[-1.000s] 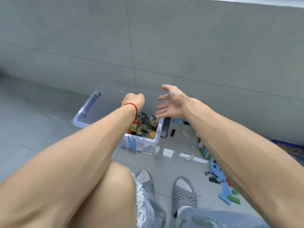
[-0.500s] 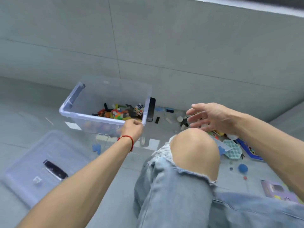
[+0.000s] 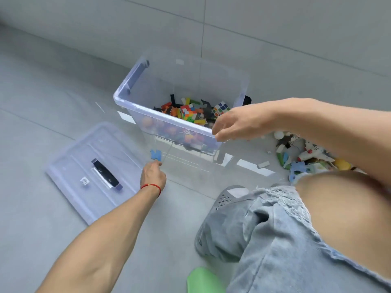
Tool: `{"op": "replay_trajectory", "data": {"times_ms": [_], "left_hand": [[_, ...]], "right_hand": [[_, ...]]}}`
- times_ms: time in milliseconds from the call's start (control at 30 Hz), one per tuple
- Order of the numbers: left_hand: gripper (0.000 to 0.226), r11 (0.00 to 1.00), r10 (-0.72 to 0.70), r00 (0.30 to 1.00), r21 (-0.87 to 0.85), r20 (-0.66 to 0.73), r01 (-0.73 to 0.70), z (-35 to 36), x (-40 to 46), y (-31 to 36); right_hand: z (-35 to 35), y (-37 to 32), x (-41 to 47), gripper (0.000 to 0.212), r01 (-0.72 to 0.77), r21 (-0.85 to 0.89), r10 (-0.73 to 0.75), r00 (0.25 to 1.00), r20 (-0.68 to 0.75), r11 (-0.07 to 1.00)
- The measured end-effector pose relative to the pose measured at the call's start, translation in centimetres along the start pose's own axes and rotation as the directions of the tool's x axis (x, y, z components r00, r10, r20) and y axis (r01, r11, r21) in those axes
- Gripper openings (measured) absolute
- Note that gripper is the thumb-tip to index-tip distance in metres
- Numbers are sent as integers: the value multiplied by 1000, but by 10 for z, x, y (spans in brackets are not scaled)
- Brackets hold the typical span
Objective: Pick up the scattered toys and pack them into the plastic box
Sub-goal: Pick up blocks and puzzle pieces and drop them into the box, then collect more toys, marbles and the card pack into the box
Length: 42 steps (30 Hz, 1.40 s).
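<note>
The clear plastic box [image 3: 165, 119] stands on the grey floor against the wall, with cube puzzles and several coloured pieces inside. A small blue foam piece [image 3: 156, 155] lies on the floor at the box's front left corner. My left hand [image 3: 153, 175], with a red string at the wrist, reaches down to it, its fingertips at the piece's lower edge. My right hand [image 3: 239, 123] is at the box's front right corner, thumb and curled fingers around the rim. More scattered toys [image 3: 306, 157] lie to the right of the box.
The box's clear lid [image 3: 93, 172] lies flat on the floor to the left. My bent knee [image 3: 338, 208] and grey slipper [image 3: 228, 195] fill the lower right. A green object [image 3: 203, 280] shows at the bottom edge. White paper strips [image 3: 254, 168] lie by the box.
My left hand let go of the box rim and dropped to the blue piece on the floor. My right hand swung from the toy pile to the box's front right corner.
</note>
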<state>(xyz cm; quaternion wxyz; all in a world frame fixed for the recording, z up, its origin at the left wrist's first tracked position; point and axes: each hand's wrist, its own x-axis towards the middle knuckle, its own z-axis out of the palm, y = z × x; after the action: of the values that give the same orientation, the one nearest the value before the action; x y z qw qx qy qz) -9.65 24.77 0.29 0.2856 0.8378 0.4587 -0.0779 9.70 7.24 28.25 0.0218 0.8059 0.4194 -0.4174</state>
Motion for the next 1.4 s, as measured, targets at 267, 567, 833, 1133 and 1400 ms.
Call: {"op": "replay_trajectory", "data": {"times_ms": [267, 567, 833, 1133, 1400], "left_hand": [[67, 996, 40, 977, 71, 208, -56, 13, 56, -5], [69, 975, -56, 980, 221, 190, 13, 38, 82, 11], [59, 946, 21, 995, 319, 100, -52, 51, 77, 18], [38, 929, 31, 986, -358, -166, -90, 4, 1, 54], [41, 814, 236, 919, -452, -316, -365, -107, -20, 175]], "right_hand": [[18, -21, 98, 59, 5, -442, 10, 999, 31, 897], [50, -11, 117, 80, 3, -368, -15, 1000, -27, 930], [57, -8, 116, 87, -7, -282, -4, 999, -37, 959], [45, 2, 113, 90, -11, -210, 22, 999, 50, 978], [-51, 73, 18, 39, -138, 55, 142, 986, -89, 989]]}}
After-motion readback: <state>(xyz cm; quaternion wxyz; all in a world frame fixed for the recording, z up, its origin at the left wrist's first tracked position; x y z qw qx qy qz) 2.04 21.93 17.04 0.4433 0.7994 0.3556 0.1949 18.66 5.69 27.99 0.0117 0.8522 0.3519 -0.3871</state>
